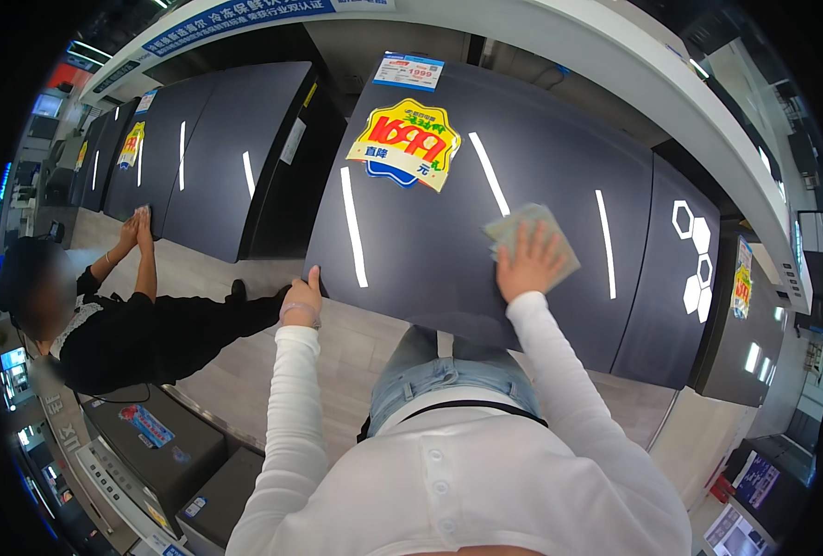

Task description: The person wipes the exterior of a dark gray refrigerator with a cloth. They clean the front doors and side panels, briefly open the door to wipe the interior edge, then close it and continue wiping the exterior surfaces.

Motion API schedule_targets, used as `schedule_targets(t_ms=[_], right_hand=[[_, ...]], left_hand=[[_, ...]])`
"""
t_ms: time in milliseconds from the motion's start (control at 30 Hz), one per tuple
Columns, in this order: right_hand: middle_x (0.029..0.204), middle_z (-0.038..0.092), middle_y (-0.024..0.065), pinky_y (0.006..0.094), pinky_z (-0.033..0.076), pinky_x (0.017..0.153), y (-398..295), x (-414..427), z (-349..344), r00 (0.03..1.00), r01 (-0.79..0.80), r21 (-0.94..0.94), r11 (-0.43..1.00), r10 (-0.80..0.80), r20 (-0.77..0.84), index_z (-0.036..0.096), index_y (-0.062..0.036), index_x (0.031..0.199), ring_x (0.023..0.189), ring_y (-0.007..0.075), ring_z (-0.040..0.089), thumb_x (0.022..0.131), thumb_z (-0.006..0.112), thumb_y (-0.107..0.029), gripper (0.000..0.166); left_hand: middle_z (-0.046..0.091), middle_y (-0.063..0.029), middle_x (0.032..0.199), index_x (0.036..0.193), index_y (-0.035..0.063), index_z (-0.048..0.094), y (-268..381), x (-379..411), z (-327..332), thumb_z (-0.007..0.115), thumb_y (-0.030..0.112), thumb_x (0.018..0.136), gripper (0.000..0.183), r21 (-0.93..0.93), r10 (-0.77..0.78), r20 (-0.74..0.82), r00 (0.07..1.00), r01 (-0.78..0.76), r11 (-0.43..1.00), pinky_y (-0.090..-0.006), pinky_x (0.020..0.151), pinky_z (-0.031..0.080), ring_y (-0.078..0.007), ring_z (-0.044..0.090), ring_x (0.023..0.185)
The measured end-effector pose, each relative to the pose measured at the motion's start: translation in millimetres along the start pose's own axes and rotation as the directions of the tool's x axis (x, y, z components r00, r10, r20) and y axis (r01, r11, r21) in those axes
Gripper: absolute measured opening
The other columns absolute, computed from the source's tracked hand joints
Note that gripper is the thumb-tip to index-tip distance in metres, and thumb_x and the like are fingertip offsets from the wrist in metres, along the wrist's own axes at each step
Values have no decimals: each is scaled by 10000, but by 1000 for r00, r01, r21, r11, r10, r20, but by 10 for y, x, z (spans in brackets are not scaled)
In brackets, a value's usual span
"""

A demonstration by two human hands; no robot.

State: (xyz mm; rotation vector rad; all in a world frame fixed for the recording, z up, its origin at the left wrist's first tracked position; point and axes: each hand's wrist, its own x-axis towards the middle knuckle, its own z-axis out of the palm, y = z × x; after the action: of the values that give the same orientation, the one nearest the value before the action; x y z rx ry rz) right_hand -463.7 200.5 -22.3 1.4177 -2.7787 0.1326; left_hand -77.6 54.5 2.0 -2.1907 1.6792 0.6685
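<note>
Before me stands a refrigerator with a dark grey glossy door. My right hand lies spread on a folded greyish-green cloth, pressing it flat against the door right of the middle. My left hand grips the door's lower left edge, its thumb pointing up. A yellow, scalloped price sticker is on the upper left of the door, below a white and blue price label at the top edge. White hexagon shapes show on the right-hand panel.
To the left, a person in black has both hands on another dark refrigerator. More dark appliances stand at the lower left. Another refrigerator is at the right. A white display frame arches over the top.
</note>
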Motion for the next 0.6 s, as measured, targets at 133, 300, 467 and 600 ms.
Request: schedule_targets(t_ms=[133, 300, 467, 600], right_hand=[[1643, 225, 91, 667, 54, 1163, -824, -89, -102, 944, 323, 181, 929, -330, 9, 385, -246, 1533, 1505, 413, 145, 914, 550, -518, 695], [1622, 275, 56, 642, 78, 1182, -1144, -232, -182, 821, 539, 300, 787, -570, 22, 388, -258, 1524, 1498, 357, 200, 895, 565, -550, 716], [1607, 311, 32, 572, 133, 1203, -868, 83, -85, 876, 475, 254, 843, -480, -43, 413, -236, 1505, 1484, 290, 264, 895, 555, -571, 710], [1587, 345, 51, 592, 158, 1190, -469, 301, -130, 862, 491, 283, 824, -507, -15, 440, -216, 1488, 1476, 318, 275, 903, 554, -569, 693]], left_hand=[[666, -295, 1137, 1187, -66, 584, -22, 1, -16, 195, 679, 997, 862, 31, 24, 12, 1000, -24, 999, -484, 922, 510, -433, 638, 1094], [666, -293, 1143, 1188, -75, 590, -6, 16, -51, 177, 672, 1002, 874, 117, 50, 28, 998, -53, 992, -477, 938, 502, -424, 634, 1109], [658, -292, 1168, 1198, -69, 593, -41, 113, -26, 164, 685, 994, 891, 124, 39, 1, 999, -38, 991, -476, 954, 495, -420, 625, 1133], [642, -286, 1214, 1231, -63, 576, 73, 52, -63, 160, 689, 992, 892, 119, -9, -9, 1000, 11, 993, -481, 976, 486, -416, 606, 1174]])
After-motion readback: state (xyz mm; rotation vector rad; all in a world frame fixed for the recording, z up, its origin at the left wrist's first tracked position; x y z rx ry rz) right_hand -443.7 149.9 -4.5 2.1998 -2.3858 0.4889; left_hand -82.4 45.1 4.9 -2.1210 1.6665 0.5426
